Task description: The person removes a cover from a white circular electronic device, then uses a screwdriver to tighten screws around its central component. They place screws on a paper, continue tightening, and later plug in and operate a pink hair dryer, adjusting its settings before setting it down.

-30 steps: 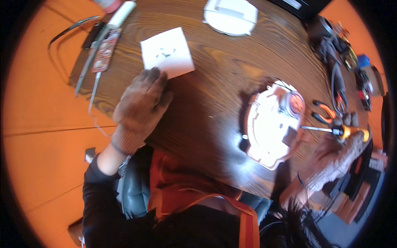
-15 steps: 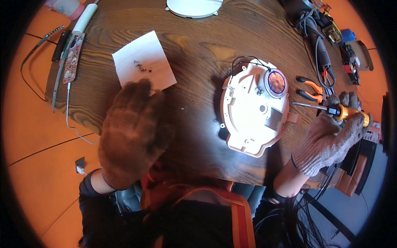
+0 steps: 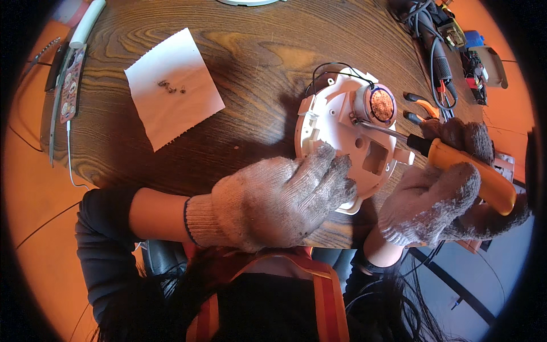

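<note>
In front of me lies a white plastic housing (image 3: 336, 122), with a round speaker-like part (image 3: 382, 107) and thin black wires on its far side. My gloved right hand (image 3: 430, 196) is wrapped around a yellow-handled screwdriver (image 3: 494, 185). The metal shaft reaches left across the housing, its tip beside small screws (image 3: 354, 119) next to the round part. My gloved left hand (image 3: 279, 199) lies over the housing's near left side, fingers stretched out and slightly bent. Its thumb is hidden.
Several small screws (image 3: 171, 87) lie on a white paper sheet (image 3: 176, 117) at left. Orange-handled pliers (image 3: 423, 107) rest right of the housing. A circuit strip (image 3: 71, 85) with a white cable is at the table's left edge. Cabled tools (image 3: 439, 65) occupy the far right.
My left hand has moved right, from the paper to the housing. The screwdriver has come left and its tip is now at the screws beside the round part.
</note>
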Action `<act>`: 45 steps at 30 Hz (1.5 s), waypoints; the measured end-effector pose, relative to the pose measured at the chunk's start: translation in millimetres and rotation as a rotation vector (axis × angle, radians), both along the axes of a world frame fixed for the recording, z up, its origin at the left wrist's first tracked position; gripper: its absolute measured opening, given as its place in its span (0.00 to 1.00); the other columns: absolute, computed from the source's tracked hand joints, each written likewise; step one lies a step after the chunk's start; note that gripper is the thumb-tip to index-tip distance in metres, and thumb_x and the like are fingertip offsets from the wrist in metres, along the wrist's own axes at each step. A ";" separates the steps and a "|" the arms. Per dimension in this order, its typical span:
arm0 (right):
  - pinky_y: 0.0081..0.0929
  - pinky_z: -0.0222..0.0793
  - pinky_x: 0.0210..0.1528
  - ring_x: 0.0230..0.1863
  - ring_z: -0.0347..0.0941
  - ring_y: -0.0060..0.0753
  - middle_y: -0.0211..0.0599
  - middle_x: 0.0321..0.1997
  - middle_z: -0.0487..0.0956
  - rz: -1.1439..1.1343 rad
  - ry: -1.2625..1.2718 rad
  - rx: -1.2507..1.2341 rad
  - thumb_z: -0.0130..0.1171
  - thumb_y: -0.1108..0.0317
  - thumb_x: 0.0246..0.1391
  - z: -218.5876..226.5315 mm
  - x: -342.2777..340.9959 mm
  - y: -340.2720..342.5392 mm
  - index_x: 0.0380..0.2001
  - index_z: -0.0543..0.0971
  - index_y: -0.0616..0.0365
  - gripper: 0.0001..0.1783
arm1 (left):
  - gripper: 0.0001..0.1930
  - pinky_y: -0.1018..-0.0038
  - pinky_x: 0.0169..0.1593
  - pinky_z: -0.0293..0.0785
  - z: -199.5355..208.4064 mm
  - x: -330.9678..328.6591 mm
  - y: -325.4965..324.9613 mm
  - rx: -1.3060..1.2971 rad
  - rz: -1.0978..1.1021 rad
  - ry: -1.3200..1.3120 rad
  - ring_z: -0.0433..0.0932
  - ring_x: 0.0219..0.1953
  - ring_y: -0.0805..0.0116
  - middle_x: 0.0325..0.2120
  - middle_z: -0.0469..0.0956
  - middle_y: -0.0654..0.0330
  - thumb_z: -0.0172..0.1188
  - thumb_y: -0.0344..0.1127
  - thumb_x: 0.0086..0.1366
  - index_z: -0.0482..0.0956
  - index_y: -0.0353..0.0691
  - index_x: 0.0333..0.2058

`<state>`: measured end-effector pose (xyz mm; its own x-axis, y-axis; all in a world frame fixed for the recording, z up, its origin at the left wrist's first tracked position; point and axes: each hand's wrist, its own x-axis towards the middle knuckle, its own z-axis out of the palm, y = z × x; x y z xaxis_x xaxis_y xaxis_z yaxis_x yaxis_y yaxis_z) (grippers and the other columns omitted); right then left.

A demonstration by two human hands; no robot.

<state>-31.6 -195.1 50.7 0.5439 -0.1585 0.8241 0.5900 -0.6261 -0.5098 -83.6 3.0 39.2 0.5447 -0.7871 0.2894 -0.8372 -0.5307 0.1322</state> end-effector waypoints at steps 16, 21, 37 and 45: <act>0.36 0.75 0.45 0.45 0.74 0.42 0.52 0.47 0.72 0.419 0.241 0.362 0.39 0.64 0.62 -0.4 -25.2 -7.8 0.57 0.58 0.59 0.22 | 0.21 0.76 0.30 0.69 -5.6 2.8 2.0 -0.081 -0.049 0.145 0.71 0.50 0.52 0.48 0.71 0.46 0.46 0.40 0.59 0.71 0.38 0.49; 0.34 0.77 0.43 0.46 0.74 0.45 0.55 0.48 0.70 0.269 0.076 0.326 0.39 0.65 0.62 6.8 -20.1 -13.5 0.59 0.55 0.60 0.23 | 0.17 0.75 0.34 0.74 -7.5 0.8 -3.1 -0.097 -0.007 0.113 0.73 0.47 0.60 0.46 0.74 0.54 0.52 0.35 0.54 0.76 0.44 0.44; 0.19 0.77 0.24 0.28 0.77 0.30 0.48 0.40 0.74 -0.672 -0.238 -0.994 0.46 0.72 0.54 35.9 -13.8 -109.7 0.56 0.62 0.62 0.25 | 0.14 0.78 0.31 0.78 -3.9 -3.4 -14.2 0.116 0.128 -0.038 0.65 0.58 0.58 0.53 0.68 0.55 0.53 0.30 0.61 0.73 0.46 0.46; 0.16 0.75 0.23 0.26 0.77 0.27 0.45 0.36 0.76 -0.572 -0.104 -0.579 0.45 0.77 0.52 17.3 -13.0 -89.1 0.57 0.62 0.61 0.26 | 0.12 0.80 0.26 0.75 -1.9 -7.3 -15.8 0.116 0.166 0.034 0.66 0.58 0.60 0.52 0.70 0.55 0.55 0.32 0.60 0.75 0.48 0.44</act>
<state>-44.6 -284.1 67.9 0.4238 0.0779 0.9024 0.1259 -0.9917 0.0264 -90.9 -12.8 37.3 0.6778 -0.7126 0.1812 -0.7329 -0.6744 0.0891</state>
